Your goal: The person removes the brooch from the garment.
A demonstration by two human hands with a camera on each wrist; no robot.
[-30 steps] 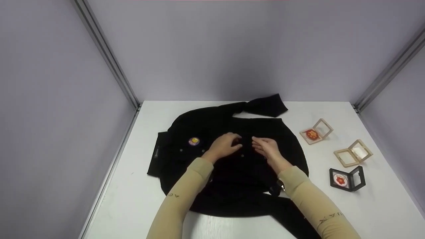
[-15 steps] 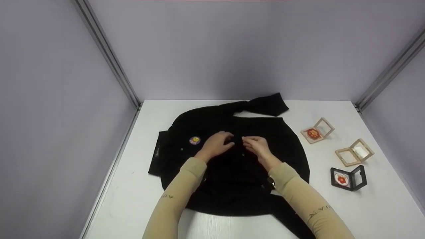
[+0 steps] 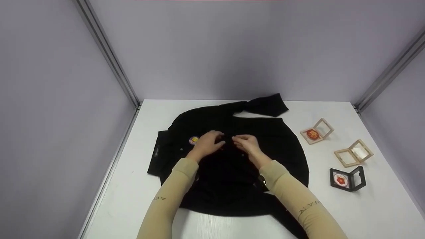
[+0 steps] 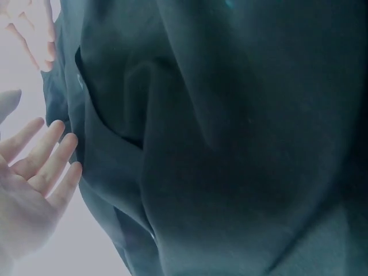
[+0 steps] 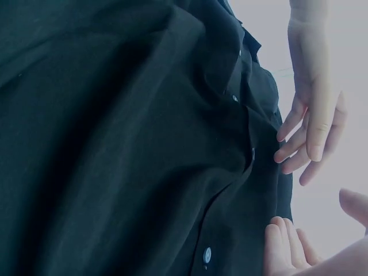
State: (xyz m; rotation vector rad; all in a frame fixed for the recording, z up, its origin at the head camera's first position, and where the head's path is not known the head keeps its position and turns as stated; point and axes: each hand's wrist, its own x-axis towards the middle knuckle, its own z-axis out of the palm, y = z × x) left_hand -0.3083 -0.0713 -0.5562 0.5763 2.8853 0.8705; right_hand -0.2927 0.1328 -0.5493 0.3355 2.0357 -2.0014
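A black button-up shirt point(image 3: 275, 132) lies spread flat, its collar toward the left. Over its front are both hands, facing each other with a small gap between. My left hand point(image 3: 206, 143) has loosely bent fingers and overlaps a round colourful badge point(image 3: 192, 140) on the shirt. Just to its right, my right hand point(image 3: 247, 145) has its fingers extended toward the left one. Neither holds anything. In the right wrist view, the fingers of the left hand point(image 5: 313, 109) hang apart beside the button placket, where a button point(image 5: 207, 255) shows. The left wrist view shows the left palm point(image 4: 29, 190) with fingers spread.
On the right of the white table point(image 3: 132, 205) stand a pale wooden case point(image 3: 308, 139) with a red-orange disc, another wooden case point(image 3: 346, 157), and a black case point(image 3: 349, 185) with a red flower disc. All have raised lids. A grey wall point(image 3: 212, 49) rises behind.
Both hands have slid left over the shirt front, keeping about the same gap. My left hand now partly covers the badge. The shirt and the cases stay where they were.
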